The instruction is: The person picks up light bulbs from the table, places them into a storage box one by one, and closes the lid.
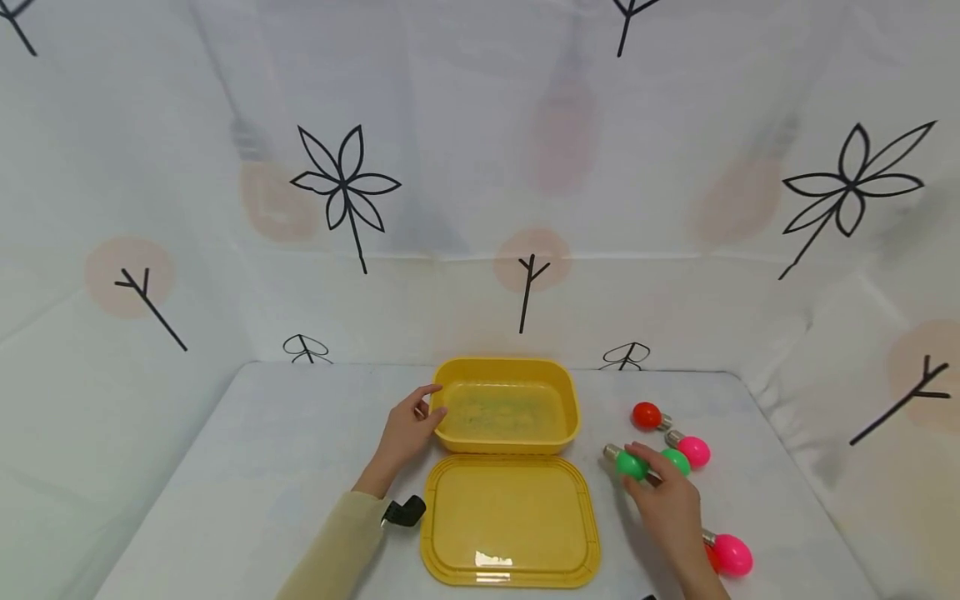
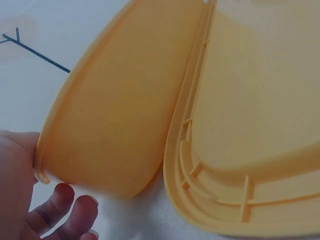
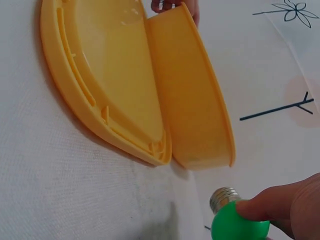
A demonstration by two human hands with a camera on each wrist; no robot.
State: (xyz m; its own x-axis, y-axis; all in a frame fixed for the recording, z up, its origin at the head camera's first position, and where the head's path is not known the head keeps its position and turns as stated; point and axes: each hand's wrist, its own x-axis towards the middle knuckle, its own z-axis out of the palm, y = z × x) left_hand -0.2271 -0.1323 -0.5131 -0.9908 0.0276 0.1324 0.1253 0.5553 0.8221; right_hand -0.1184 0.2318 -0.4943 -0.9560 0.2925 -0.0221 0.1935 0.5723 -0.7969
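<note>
At the left end of a yellow plastic box point(image 1: 567, 408), my left hand point(image 1: 408, 432) holds the rim. The left wrist view shows that hand point(image 2: 17, 185) at the rim, some fingers bent below the outer wall. My right hand point(image 1: 667, 500) pinches a green light bulb point(image 1: 630, 465) above the table to the right of the box. Its metal screw base points toward the box, and the thumb lies on the green globe point(image 3: 239, 222) in the right wrist view. The box's inside shows no bulbs.
A yellow lid point(image 1: 510, 521) lies in front of the box, close against it. To the right are a red bulb point(image 1: 647, 416), a pink bulb point(image 1: 696, 452), another green bulb point(image 1: 677, 460), and nearer, a pink bulb point(image 1: 732, 555) beside a partly hidden red one point(image 1: 712, 560).
</note>
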